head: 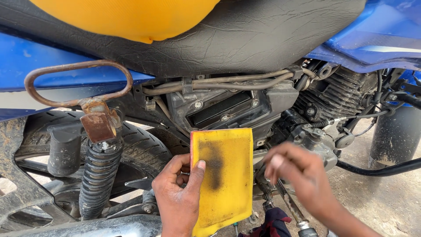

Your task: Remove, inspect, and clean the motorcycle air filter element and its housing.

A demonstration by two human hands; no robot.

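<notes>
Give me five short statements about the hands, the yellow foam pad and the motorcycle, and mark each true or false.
1. The left hand holds a yellow foam pad. True.
2. The pad is spotless. False: a dark smudge runs down its middle.
3. The right hand grips the pad as well. False: it is blurred, beside the pad's right edge, apart from it.
4. The motorcycle's seat is black and wrinkled. True.
5. The grab handle above the rear shock spring is shiny chrome. False: it is rusty.
</notes>
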